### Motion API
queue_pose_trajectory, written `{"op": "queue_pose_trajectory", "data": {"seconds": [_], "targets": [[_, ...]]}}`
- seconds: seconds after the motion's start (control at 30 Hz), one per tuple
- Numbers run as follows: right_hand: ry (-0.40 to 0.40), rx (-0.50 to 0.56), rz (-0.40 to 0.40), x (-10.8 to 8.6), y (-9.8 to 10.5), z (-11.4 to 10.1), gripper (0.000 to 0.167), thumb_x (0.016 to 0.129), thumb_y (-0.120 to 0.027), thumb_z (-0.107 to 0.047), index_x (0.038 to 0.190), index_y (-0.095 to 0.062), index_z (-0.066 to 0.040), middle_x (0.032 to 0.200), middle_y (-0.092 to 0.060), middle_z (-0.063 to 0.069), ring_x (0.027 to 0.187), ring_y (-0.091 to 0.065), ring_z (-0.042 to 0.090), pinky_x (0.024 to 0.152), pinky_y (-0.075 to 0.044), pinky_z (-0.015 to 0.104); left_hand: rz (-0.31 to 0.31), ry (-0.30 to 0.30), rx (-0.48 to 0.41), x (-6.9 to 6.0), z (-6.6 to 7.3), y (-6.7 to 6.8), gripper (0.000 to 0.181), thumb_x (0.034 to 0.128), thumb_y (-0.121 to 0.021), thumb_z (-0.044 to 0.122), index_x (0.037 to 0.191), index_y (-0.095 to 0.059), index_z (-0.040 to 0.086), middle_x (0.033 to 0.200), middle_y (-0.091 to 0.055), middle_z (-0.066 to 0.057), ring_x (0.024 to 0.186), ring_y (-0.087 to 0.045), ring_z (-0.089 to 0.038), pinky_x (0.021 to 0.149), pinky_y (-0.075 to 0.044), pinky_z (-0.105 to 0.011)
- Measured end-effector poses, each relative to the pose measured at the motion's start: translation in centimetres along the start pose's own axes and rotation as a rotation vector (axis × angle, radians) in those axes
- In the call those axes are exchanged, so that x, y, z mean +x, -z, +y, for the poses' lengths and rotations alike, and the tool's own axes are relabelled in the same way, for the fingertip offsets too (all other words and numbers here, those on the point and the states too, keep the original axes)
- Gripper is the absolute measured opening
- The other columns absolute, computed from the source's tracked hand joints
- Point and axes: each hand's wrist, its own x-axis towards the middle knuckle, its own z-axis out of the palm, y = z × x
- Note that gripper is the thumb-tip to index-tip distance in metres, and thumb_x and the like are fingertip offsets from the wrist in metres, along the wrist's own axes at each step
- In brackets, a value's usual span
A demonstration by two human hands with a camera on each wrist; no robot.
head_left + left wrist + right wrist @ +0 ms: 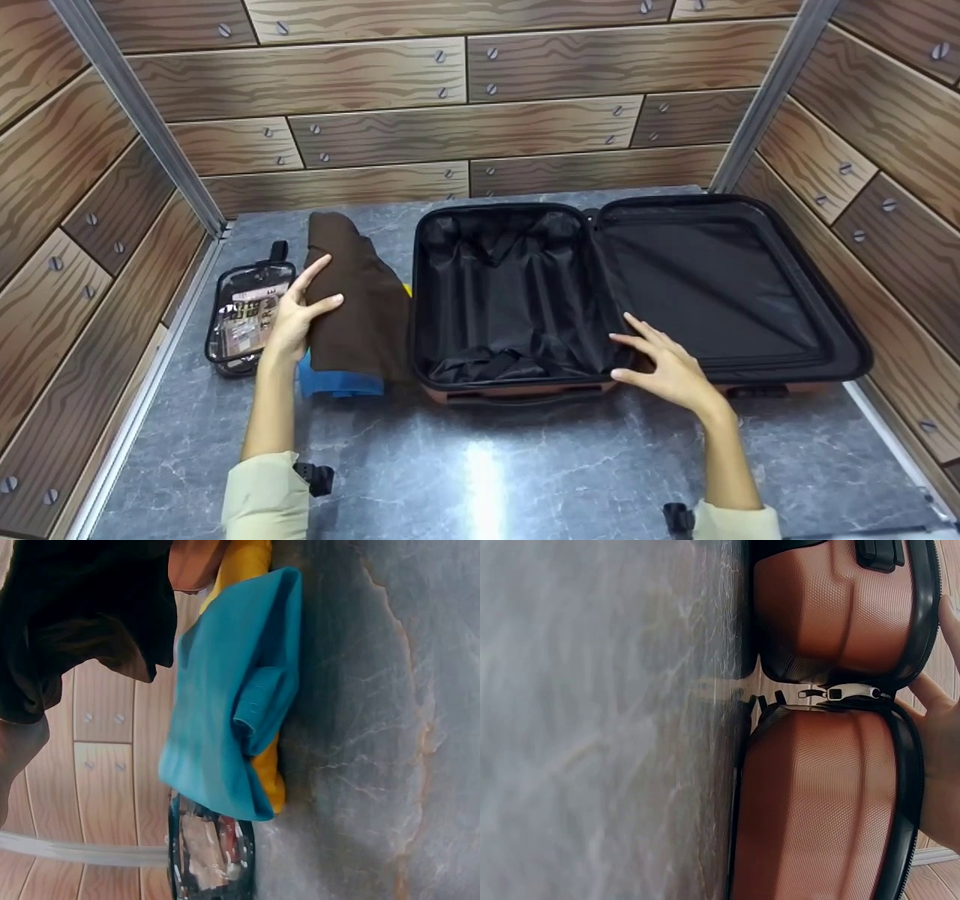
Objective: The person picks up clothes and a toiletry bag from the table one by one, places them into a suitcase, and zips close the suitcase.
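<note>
Running lengthwise front-to-back, brown cloth (360,311) is held by the left hand (292,319).

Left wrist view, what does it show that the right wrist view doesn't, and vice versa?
Only the left wrist view shows the brown cloth, blue cloth, yellow cloth, clear pouch and part of the left hand. Only the right wrist view shows the right hand and pale zipper pull. Both share the grey tabletop, wood-patterned wall and orange-brown suitcase, though the left view catches little of it.
</note>
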Motion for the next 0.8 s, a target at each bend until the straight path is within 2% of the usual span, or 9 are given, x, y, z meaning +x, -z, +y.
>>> {"op": "queue_pose_trajectory", "data": {"seconds": [0.4, 0.8], "targets": [[-0.005, 0.011, -0.007, 0.0, 0.1, -0.1, 0.060, 0.079, -0.065, -0.050, 0.132, -0.052, -0.026, 0.149, -0.022, -0.004, 0.133, -0.018, 0.037, 0.095, -0.017, 0.065, -0.010, -0.049, 0.004, -0.2, 1.7, -0.4, 0.061, 0.0833, -0.058, -0.011, 0.137, -0.045, 0.015, 0.129, -0.042, -0.012, 0.105, -0.052, -0.026, 0.079, -0.048, -0.034], [-0.009, 0.011, -0.010, 0.0, 0.0, -0.1, 0.060, 0.079, -0.066, -0.049, 0.132, -0.052, -0.026, 0.149, -0.022, -0.004, 0.133, -0.018, 0.035, 0.095, -0.018, 0.065, -0.020, -0.095, 0.050, -0.4, 3.2, -1.5, 0.060, 0.0830, -0.059, -0.011, 0.135, -0.047, 0.017, 0.132, -0.042, -0.010, 0.110, -0.047, -0.027, 0.084, -0.045, -0.034]]}}
